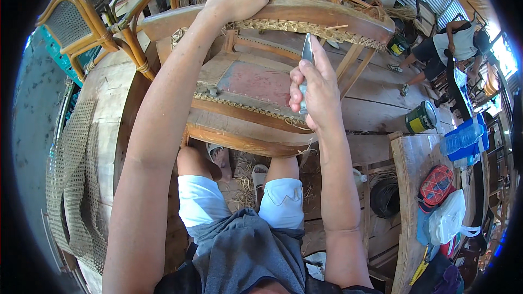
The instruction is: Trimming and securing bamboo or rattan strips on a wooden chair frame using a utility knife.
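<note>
A wooden chair frame (321, 15) stands before me, its curved top rail edged underneath with braided straw-coloured cane (283, 25). My left hand (239, 1) grips the top rail from above, left of its middle, with the thumb stretched along it. In my right hand (318, 90) is a knife (308, 50), its pointed blade aimed up and its tip by the cane edging. Part of the pale handle shows below my curled fingers. Lower on the chair, the seat has a worn reddish panel (256, 83) and more loose cane along its front edge.
A rattan chair (81, 27) stands on the left beside a hanging woven cane sheet (81, 185). To the right, a wooden bench (411, 185) carries a red bag (436, 185) and a blue container (463, 139). A bucket (421, 118) stands beyond it. Two other people work farther back.
</note>
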Motion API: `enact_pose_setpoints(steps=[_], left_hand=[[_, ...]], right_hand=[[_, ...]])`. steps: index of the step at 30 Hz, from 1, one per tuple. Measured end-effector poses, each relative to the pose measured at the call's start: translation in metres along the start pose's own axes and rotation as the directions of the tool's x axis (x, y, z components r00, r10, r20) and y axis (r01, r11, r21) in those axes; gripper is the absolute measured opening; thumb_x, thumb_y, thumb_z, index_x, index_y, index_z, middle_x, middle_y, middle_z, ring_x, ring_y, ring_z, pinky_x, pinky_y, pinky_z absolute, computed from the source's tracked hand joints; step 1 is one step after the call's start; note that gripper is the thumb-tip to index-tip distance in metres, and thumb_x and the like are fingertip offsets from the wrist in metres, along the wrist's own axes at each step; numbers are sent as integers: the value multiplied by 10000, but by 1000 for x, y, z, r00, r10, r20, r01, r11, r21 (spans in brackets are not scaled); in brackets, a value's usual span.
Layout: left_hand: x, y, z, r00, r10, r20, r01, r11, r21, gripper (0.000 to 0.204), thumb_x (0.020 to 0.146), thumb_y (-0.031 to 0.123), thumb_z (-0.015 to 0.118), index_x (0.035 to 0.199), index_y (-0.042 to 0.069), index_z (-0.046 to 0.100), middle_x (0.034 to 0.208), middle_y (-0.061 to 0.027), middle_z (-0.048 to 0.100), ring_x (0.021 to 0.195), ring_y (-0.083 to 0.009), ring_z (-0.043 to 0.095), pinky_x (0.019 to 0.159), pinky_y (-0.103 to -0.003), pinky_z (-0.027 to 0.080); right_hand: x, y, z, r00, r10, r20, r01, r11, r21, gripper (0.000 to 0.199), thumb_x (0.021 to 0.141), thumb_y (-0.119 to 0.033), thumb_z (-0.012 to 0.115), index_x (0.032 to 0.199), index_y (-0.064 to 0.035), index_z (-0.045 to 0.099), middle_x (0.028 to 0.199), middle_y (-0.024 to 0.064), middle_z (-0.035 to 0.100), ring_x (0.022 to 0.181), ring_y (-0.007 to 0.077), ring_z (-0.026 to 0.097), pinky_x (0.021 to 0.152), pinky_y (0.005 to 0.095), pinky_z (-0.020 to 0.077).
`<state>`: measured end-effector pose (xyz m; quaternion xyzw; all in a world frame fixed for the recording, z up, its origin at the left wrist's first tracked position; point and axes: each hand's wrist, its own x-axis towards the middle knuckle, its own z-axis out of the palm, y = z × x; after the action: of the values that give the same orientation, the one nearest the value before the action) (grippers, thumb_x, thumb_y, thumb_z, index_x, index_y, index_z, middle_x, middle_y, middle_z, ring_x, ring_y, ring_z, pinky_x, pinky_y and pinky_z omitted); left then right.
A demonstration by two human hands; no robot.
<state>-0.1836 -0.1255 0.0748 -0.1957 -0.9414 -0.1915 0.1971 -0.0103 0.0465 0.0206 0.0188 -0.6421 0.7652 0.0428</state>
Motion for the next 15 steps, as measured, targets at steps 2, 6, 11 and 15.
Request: enact_pose_setpoints(steps=[2, 6, 11, 15], left_hand=[[3, -4, 5, 999, 37, -39, -37, 999, 7, 773, 968, 634, 302, 978, -2, 740, 1060, -264, 690, 1066, -414, 645, 972, -490, 480], [3, -1, 2, 1000, 18, -4, -18, 1000, 0, 777, 968, 640, 302, 978, 0, 742, 1058, -261, 693, 1066, -407, 648, 973, -488, 483], [2, 3, 1, 1000, 6, 2, -6, 1000, 6, 778, 968, 643, 300, 974, 4, 744, 1056, -255, 696, 1061, -404, 652, 967, -489, 486], [-1, 6, -1, 1000, -9, 13, 9, 1000, 17, 763, 974, 629, 298, 969, 10, 745, 1051, -245, 700, 1056, -402, 655, 962, -491, 488]], right_hand=[[4, -1, -2, 1000, -4, 5, 4, 1000, 6, 553, 1028, -109, 378, 1560, -122, 228, 740, 27, 486, 446, 74, 440, 348, 236, 398], [4, -1, -1, 1000, 4, -19, -3, 998, 56, 526, 1027, -109, 384, 1541, -114, 267, 729, 28, 488, 446, 75, 447, 347, 235, 391], [10, -7, 1, 998, -36, -49, 42, 993, 113, 413, 1033, -120, 390, 1443, -72, 374, 717, 20, 483, 449, 74, 454, 338, 239, 375], [14, -4, -3, 995, -29, -99, 17, 992, -124, 302, 1042, -146, 401, 1299, -2, 465, 706, 11, 480, 439, 75, 448, 331, 248, 368]])
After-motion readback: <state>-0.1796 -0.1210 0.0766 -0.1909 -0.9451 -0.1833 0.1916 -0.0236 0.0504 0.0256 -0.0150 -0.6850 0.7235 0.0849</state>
